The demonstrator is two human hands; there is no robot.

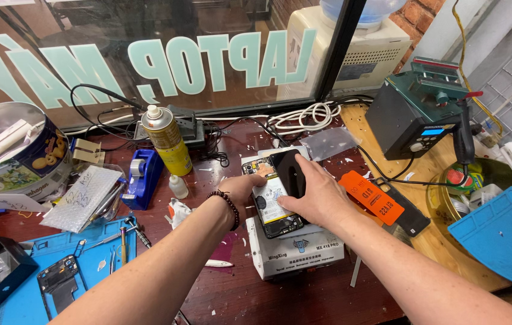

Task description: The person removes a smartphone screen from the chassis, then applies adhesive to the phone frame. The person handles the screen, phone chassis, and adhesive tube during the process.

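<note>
Cluttered red workbench (304,295): an opened phone (271,195) lies on a white box (295,250), long axis running away from the person. Right hand (316,195) pinches its black back panel (289,173), half lifted; left hand (243,188) presses the phone's left edge, fingers curled.

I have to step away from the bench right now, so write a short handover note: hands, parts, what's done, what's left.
Left hand: steadies the left edge of the opened smartphone with exposed white battery.
Right hand: its grip holds the glossy black back panel, tilted up over the phone.
The phone lies on a white box-shaped machine on the dark red table.
Done: panel appears lifted clear of the body.
Left: by the look of it, taking the panel fully away; whether anything joins it to the phone cannot be seen.
</note>
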